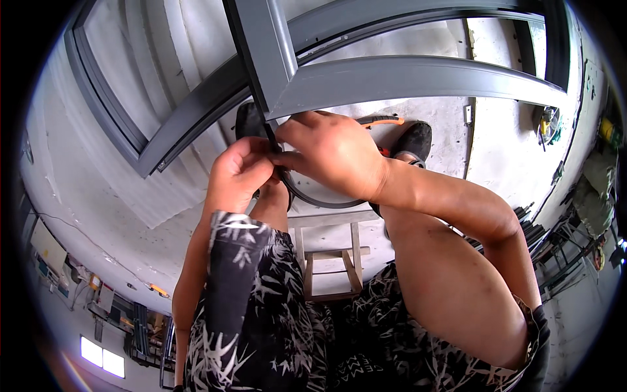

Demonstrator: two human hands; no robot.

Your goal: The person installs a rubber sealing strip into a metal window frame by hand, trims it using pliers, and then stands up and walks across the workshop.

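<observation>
Head view, looking down over patterned shorts (261, 307) and bare knees. Both hands up at the inner corner of a grey metal window frame (405, 75), right where an upright bar meets a crossbar. Left hand (240, 171) closed, fingers pinched on a black rubber strip (326, 201) against the upright's edge. Right hand (333, 153) curled over from the other side, fingertips clamped on the same strip, touching the left. Strip running up along the bar's edge, then sagging in a loop beneath the hands. Wooden stool (333, 255) down between the legs. Orange-handled tool (382, 121) on the concrete floor (503, 163), just beyond the right hand.
</observation>
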